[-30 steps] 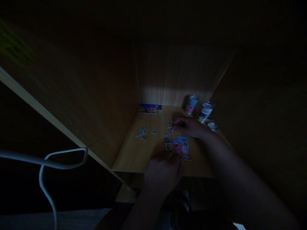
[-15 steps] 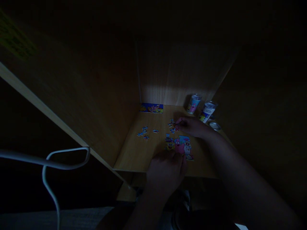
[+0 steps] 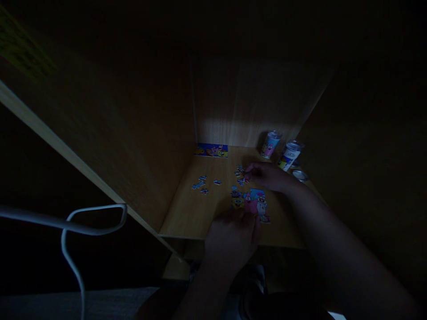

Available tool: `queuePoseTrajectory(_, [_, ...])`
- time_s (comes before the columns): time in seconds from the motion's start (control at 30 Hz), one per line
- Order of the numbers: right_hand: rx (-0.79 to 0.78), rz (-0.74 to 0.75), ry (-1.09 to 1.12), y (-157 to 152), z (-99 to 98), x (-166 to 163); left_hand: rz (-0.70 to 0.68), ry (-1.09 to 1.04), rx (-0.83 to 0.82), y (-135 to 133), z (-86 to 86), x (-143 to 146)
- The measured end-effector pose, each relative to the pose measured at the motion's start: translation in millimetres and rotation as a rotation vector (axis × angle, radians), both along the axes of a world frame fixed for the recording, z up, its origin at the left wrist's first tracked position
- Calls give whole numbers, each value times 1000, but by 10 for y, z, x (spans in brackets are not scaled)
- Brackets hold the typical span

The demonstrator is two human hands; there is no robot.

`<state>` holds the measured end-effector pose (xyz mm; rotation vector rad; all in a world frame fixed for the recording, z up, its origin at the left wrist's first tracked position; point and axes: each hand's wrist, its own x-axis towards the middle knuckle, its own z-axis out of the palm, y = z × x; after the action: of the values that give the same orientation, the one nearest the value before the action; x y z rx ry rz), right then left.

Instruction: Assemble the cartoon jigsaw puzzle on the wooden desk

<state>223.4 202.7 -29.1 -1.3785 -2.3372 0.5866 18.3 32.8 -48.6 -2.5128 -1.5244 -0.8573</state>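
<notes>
Puzzle pieces [image 3: 239, 170]: which way from the grip?

Nearest cluster lies just left of the right hand [image 3: 265, 174], on the shelf [image 3: 187, 218], beyond the joined section [image 3: 251, 202].

And the grips?

Right: fingertips look narrow; too dark to tell whether they pinch one. Left hand [image 3: 230, 238]: farther off, curled over the section's near edge, hold unclear.

no text legible; yellow sticker [image 3: 25, 46], can label [image 3: 291, 154] too dim

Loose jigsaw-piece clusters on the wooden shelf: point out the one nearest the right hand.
The multicoloured cluster of flat pieces beside the right hand, beyond the partly assembled cartoon puzzle; the other cluster lies farther left.
</notes>
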Motion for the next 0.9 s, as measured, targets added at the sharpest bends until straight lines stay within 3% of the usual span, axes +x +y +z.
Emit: queuePoseTrajectory(0.9, [-21, 9, 28, -13, 12, -10, -10, 5, -18, 3, -1, -1])
